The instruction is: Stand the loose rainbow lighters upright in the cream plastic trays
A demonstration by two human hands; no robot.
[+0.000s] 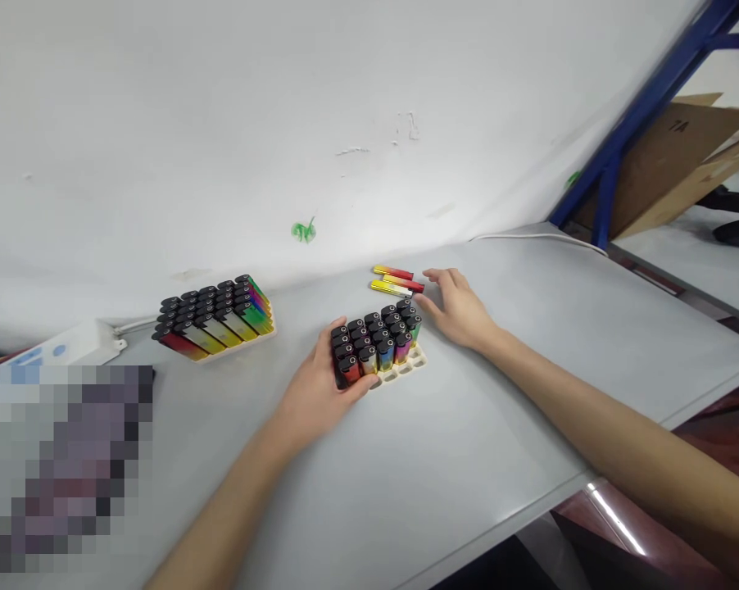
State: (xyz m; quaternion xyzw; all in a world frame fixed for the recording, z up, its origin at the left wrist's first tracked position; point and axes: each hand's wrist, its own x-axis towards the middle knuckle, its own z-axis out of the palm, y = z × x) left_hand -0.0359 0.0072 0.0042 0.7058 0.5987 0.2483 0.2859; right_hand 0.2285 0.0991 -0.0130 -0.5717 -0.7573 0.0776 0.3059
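A pale tray [411,366] of upright black-topped lighters [384,354] stands on the grey table in front of me. Its near row has bare slots. My left hand [313,395] is wrapped round the tray's left end, thumb along the near side and fingers behind. Behind the tray lie a few loose lighters [392,272], yellow to red. My right hand [459,313] rests just right of them, thumb and fingers apart, with nothing visible in it; its fingertips are close to the lighters' ends. A second lighter tray [247,348], densely filled, stands to the left.
A white wall rises behind the table [419,483]. At left are a white box-like thing [80,348] and a pixelated area. A white cable [529,236] runs along the back right. Beyond the right edge stand a blue metal frame [640,115] and a cardboard box [670,156].
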